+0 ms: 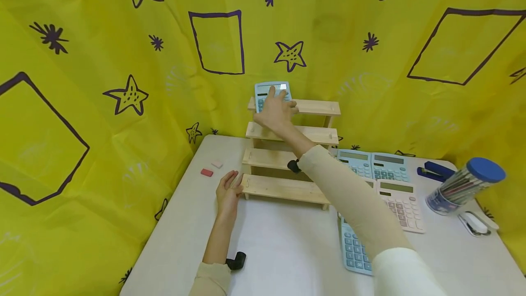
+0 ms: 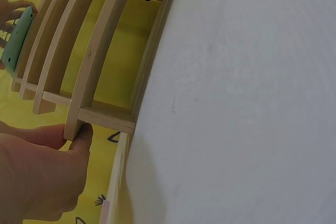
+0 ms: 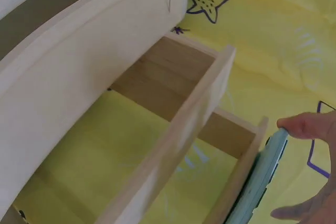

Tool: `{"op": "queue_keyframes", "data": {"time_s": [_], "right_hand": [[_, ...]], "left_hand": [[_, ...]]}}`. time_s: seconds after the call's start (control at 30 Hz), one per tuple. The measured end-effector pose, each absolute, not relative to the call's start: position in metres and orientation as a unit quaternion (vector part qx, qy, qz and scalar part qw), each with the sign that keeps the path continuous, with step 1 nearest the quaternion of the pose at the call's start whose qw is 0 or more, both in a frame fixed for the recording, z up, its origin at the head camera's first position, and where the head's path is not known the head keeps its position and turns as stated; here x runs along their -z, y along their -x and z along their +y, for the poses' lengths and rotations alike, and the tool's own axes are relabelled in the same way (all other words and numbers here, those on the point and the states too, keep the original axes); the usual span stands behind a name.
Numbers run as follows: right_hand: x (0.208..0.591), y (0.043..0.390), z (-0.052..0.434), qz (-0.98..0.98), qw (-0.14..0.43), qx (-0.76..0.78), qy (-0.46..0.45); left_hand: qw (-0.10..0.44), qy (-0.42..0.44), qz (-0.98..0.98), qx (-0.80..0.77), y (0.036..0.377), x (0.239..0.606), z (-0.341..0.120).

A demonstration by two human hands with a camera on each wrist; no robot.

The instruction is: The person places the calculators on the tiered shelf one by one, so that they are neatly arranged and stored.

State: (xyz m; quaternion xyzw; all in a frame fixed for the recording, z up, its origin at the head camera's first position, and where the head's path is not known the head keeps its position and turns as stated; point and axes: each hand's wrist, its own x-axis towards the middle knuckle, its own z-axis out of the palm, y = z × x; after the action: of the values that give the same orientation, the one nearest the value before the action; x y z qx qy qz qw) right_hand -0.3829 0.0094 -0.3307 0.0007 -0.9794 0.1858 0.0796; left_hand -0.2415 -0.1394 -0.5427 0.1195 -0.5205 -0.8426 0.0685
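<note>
A four-tier stepped wooden rack [image 1: 287,187] stands on the white table [image 1: 287,250]. My right hand [image 1: 277,100] reaches over it to the top tier and pinches a light blue calculator [image 1: 266,89], held upright against the yellow cloth. The right wrist view shows the calculator [image 3: 260,182] edge-on behind the top shelf, with my fingers [image 3: 307,126] on its upper edge. My left hand [image 1: 231,182] lies flat on the table with straight fingers against the left end of the bottom tier. In the left wrist view its thumb [image 2: 81,135] presses the rack [image 2: 100,51] end.
Several calculators lie right of the rack: blue ones [image 1: 390,167] and a white one [image 1: 403,204]. A pen tub with a blue lid [image 1: 464,186], a blue stapler [image 1: 437,170] and a white stapler [image 1: 476,223] sit far right. Two erasers [image 1: 207,172] lie left. Yellow cloth [image 1: 102,81] surrounds the table.
</note>
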Motion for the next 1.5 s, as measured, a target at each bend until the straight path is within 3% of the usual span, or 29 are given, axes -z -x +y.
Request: {"op": "queue_keyframes", "data": {"time_s": [0.17, 0.33, 0.67, 0.9, 1.07, 1.23, 1.5], "right_hand": [[0.341, 0.387, 0.001, -0.981, 0.122, -0.153, -0.004], [0.349, 0.371, 0.021, -0.966, 0.143, -0.215, -0.024], [0.394, 0.251, 0.132, -0.946, 0.152, -0.271, -0.089], [0.452, 0.17, 0.192, -0.96, 0.101, -0.255, -0.062], [0.485, 0.13, 0.215, -0.978, 0.018, -0.206, -0.018], [0.507, 0.106, 0.229, -0.982, -0.044, -0.185, 0.019], [0.522, 0.09, 0.228, -0.973, -0.064, -0.217, 0.041]], "left_hand": [[0.066, -0.114, -0.522, 0.843, 0.241, 0.542, -0.138], [0.064, -0.112, -0.522, 0.843, 0.244, 0.542, -0.135], [0.065, -0.106, -0.52, 0.845, 0.244, 0.541, -0.128], [0.076, -0.12, -0.522, 0.841, 0.239, 0.543, -0.137], [0.081, -0.119, -0.527, 0.838, 0.238, 0.544, -0.142], [0.075, -0.114, -0.534, 0.834, 0.237, 0.543, -0.143], [0.073, -0.113, -0.536, 0.833, 0.237, 0.545, -0.14]]}}
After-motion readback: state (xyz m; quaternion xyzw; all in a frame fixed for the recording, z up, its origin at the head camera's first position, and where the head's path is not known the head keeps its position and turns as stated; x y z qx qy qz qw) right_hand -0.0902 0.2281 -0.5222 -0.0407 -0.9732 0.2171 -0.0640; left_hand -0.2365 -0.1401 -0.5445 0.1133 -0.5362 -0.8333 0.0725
